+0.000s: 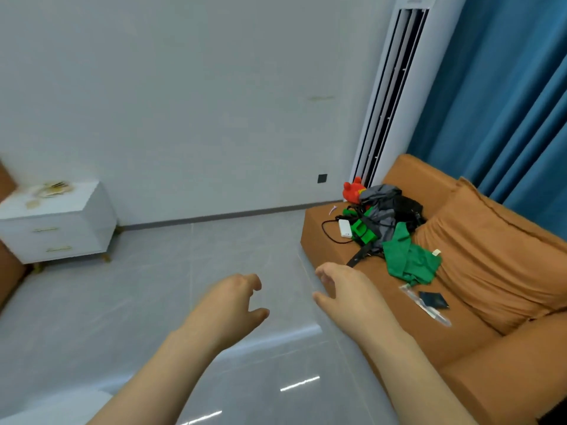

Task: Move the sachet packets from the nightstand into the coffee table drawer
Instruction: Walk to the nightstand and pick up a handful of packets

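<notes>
Hands stretch forward into a bright room, seen from a camera worn on the person's head. The left hand (233,302) and the right hand (343,289) hover side by side over a pale tiled floor (153,286), a small gap between them. Both are relaxed, fingers loosely curled, and neither holds anything.

The sachet packets (55,188) lie in a loose, overlapping heap on top of a white nightstand (70,237) at the far left, well apart from both hands. One pale packet (33,204) sits by itself, just beside the heap and nearer the front edge. The nightstand has two drawers with gold handles. The coffee table and its drawer are not in view.

The packets look flat, thin and very light, probably glossy and a little slippery. They would likely bend, not break. A sensible hold is a pinch across the edges of several at once, or sliding them to the nightstand's edge and gathering them into a palm. A loose stack could fan out and drop pieces on the way.

No print on the packets can be read; they are small and blurred. A small mark at the top of the tall white air conditioner (395,87) is also too small to read.

At the right, an orange sofa (491,271) holds a green cloth (408,262), a red toy (354,191) and cables. Blue curtains (506,87) hang behind it.
</notes>
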Motion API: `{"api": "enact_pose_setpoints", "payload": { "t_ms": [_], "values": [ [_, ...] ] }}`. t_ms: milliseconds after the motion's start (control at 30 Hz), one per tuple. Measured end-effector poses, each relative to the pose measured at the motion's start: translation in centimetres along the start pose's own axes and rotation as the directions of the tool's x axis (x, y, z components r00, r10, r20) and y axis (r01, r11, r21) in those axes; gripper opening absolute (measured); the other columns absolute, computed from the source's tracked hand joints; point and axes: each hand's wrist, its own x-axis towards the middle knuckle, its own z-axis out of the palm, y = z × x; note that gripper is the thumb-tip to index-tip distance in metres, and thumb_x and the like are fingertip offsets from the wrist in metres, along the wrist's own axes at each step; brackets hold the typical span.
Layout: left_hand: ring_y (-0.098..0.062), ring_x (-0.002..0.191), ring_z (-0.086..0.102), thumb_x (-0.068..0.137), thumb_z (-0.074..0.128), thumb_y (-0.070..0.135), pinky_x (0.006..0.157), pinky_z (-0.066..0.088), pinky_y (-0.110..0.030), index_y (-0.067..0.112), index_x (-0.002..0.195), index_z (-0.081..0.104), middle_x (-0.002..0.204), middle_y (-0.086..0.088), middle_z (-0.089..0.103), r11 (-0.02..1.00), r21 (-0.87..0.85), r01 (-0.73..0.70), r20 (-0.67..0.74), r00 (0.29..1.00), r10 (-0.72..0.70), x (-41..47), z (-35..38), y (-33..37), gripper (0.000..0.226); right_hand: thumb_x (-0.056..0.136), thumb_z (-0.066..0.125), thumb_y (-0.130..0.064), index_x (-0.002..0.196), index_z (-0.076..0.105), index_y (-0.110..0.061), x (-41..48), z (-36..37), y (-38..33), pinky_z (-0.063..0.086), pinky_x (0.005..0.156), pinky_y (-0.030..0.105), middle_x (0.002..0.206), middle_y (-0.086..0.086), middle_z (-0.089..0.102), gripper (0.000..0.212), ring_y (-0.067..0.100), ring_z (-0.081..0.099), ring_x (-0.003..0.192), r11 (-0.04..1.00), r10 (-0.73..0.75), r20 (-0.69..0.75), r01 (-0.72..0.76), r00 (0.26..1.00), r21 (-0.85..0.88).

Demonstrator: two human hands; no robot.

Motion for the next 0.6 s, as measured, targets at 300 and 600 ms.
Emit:
{"api": "enact_pose_setpoints", "payload": {
  "t_ms": [300,600],
  "values": [
    [-0.012,0.116,0.054,0.088,0.059,0.045,0.093,0.046,-0.025,0.026,0.131,0.047,0.130,0.007,0.055,0.984,-0.061,0.168,-0.078,0.982,-0.173,9.1,-4.4,-8.6,0.048,0.092,0.055,-0.030,0.134,0.049,-0.022,15.7,2.9,-5.5,0.043,0.094,0.027,0.131,-0.003,0.056,0.044,0.013,0.051,0.119,0.983,-0.175,0.106,0.179,0.979,-0.037],
    [-0.009,0.115,0.053,0.088,0.057,0.046,0.092,0.045,-0.023,0.027,0.130,0.047,0.128,0.009,0.055,0.956,-0.099,0.278,-0.226,0.929,-0.293,17.6,-14.1,-22.5,0.047,0.091,0.056,-0.030,0.131,0.051,-0.023,32.9,6.4,-18.5,0.043,0.099,0.030,0.129,-0.003,0.056,0.041,0.013,0.052,0.119,0.957,-0.288,0.102,0.285,0.952,0.043]
  ]
}}
